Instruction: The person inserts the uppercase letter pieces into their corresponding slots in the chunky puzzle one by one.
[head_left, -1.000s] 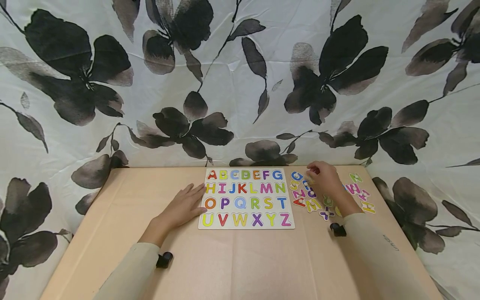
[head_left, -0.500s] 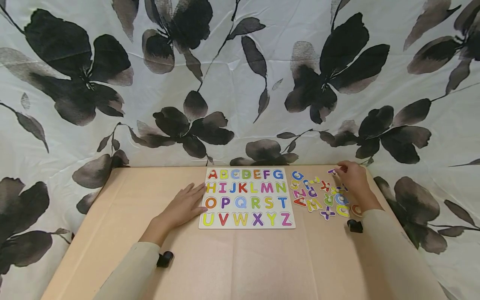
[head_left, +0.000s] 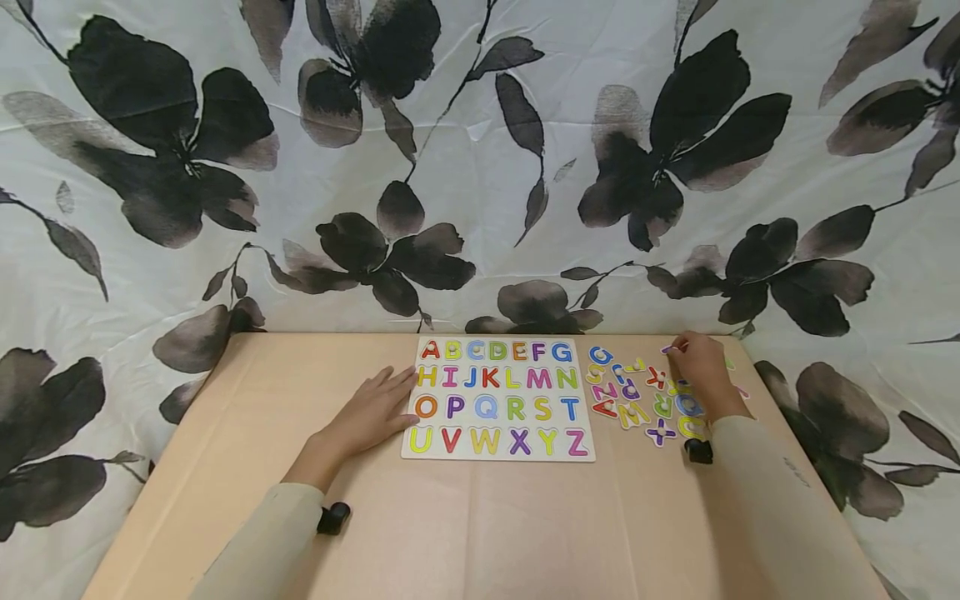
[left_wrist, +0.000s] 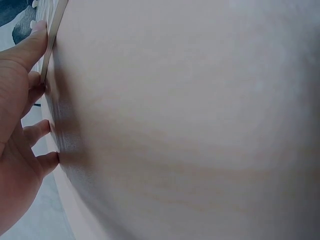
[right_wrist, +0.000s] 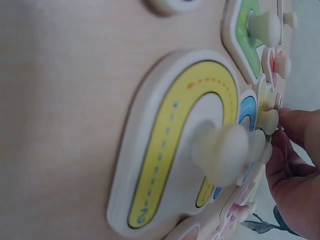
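Observation:
My left hand [head_left: 378,404] rests at the left edge of the white alphabet board [head_left: 498,456], fingers spread. In the left wrist view its thumb [left_wrist: 32,47] lies on the board's edge, with other fingertips down on the table. Over the far right part of the loose letters, my right hand [head_left: 701,367] pinches a small purple letter piece [head_left: 665,350], mostly hidden by the fingers. Its curled fingers also show in the right wrist view [right_wrist: 292,155], behind several knobbed pieces. Closest to that camera lies a yellow U-shaped letter piece [right_wrist: 167,135] with a pale knob [right_wrist: 227,152].
Loose letter pieces lie right of the board, among them a purple X-like piece [head_left: 661,433], a red piece [head_left: 604,408] and a blue piece [head_left: 600,356]. The pale table [head_left: 525,533] ends at a flower-patterned cloth [head_left: 465,167] behind.
My right hand has gone rightward from over the middle loose letters to the far right ones, where a purple letter shows at its fingertips. My left hand stays on the board's edge.

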